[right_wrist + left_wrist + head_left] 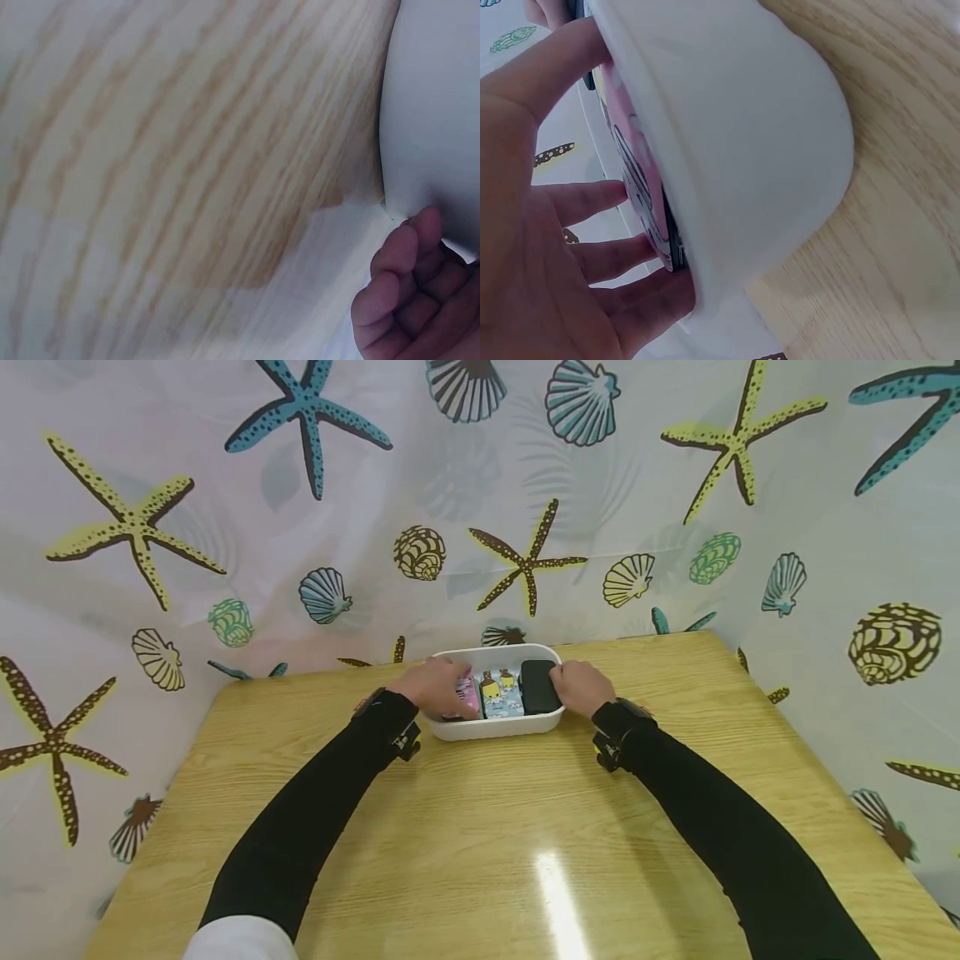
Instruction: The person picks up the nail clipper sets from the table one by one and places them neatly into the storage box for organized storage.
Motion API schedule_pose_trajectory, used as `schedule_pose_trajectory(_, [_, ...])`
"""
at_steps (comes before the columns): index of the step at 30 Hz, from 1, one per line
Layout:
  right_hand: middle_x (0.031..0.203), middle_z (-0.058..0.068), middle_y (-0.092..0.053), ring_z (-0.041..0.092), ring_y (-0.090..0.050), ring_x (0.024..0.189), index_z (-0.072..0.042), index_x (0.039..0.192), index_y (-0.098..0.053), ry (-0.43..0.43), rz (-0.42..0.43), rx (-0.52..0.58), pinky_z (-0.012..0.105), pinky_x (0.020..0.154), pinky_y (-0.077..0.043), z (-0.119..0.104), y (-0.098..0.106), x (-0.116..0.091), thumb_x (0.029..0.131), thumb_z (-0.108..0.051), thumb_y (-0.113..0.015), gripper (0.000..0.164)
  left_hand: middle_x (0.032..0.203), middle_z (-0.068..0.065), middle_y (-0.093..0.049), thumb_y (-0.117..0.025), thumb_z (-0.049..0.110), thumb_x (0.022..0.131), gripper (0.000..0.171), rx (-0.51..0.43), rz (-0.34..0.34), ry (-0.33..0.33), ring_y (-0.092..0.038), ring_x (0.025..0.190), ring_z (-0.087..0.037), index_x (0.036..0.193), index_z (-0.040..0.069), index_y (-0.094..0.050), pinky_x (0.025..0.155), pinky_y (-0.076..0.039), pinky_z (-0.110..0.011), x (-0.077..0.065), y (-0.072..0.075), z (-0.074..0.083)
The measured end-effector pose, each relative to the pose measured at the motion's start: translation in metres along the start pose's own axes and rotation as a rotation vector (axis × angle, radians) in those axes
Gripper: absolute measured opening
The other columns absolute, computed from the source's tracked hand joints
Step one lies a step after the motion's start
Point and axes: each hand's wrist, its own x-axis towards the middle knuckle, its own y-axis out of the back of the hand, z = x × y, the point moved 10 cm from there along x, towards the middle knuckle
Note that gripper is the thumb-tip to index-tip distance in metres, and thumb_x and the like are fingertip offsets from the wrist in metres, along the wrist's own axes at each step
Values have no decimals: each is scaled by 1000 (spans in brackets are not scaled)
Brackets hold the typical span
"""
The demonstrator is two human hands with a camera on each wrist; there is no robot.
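Note:
A white oval bin stands near the table's back edge. Side by side in it lie a pink patterned case, a light-blue case with yellow cartoon figures and a black case. My left hand reaches over the bin's left end and holds the pink case, thumb towards the near side and fingers towards the far side. In the left wrist view, the fingertips meet the case's edge inside the rim. My right hand grips the bin's right rim beside the black case, fingers curled against the outer wall.
The wooden table extends in front of the bin and to both sides. A white cloth printed with starfish and shells hangs behind the table and along its sides. Both wrists carry dark straps with small devices.

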Motion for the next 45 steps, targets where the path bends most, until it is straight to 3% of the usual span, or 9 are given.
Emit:
schedule_pose_trajectory(9, [72,8,-50,25,-52,68,-7,78,-58,3,10,1,38,68,-41,-1,-2,1,107,-29,-28,47,149,-10,-52,-69,57,89,84,-27,-26,-31,-47,138,-26,153,10,-42,116,-35,-44,2,-5,4])
schedule_pose_trajectory(20, [69,7,-47,25,-51,67,-8,76,-56,-1,4,20,38,67,-40,-1,-4,1,107,-29,-28,47,153,-7,-49,-65,57,93,80,-29,-21,-3,-45,140,-25,156,15,-39,117,-33,-44,1,-11,0])
schedule_pose_trajectory(23, [70,8,-48,25,-52,67,-8,76,-57,0,4,24,38,68,-40,-1,-4,1,107,-28,-28,47,149,-7,-53,-65,54,94,75,-54,13,-12,-50,135,-24,153,14,-43,115,-37,-44,-3,-9,0])
schedule_pose_trajectory(27, [71,8,-50,25,-52,68,-7,79,-58,1,5,23,38,68,-40,-1,-4,1,107,-29,-28,46,146,-10,-56,-64,46,96,66,-69,128,-26,-51,133,-26,149,10,-49,114,-38,-45,-11,-1,-4])
schedule_pose_trajectory(31, [73,9,-52,26,-53,70,-6,82,-59,0,13,23,38,69,-41,-1,-2,1,107,-28,-28,46,146,-16,-53,-60,39,99,59,-38,306,73,-45,138,-34,146,4,-50,115,-35,-48,-20,11,-25])
schedule_pose_trajectory(35, [76,11,-54,27,-54,72,-5,84,-61,-5,25,31,40,71,-42,1,-1,0,107,-28,-28,46,127,-20,-62,-57,34,100,49,-20,410,258,-56,119,-35,131,-4,-57,102,-47,-47,-31,11,-57])
schedule_pose_trajectory(38, [78,12,-56,27,-54,73,-4,86,-62,-6,32,35,41,72,-43,2,-1,-1,107,-28,-29,46,99,-15,-65,-55,34,99,37,-20,396,360,-60,92,-30,104,-2,-65,77,-52,-43,-36,1,-75])
schedule_pose_trajectory(41, [80,12,-57,27,-54,74,-3,87,-62,-1,34,39,41,73,-43,1,0,-2,107,-28,-29,46,78,-8,-59,-51,34,100,36,-18,370,374,-57,71,-24,80,5,-62,56,-45,-37,-35,-9,-81])
schedule_pose_trajectory(45, [81,14,-59,28,-55,74,-2,88,-63,11,35,40,42,74,-44,-2,2,-4,107,-28,-29,46,71,-5,-56,-45,30,102,37,-36,366,358,-55,63,-21,78,8,-61,51,-40,-34,-33,-16,-78])
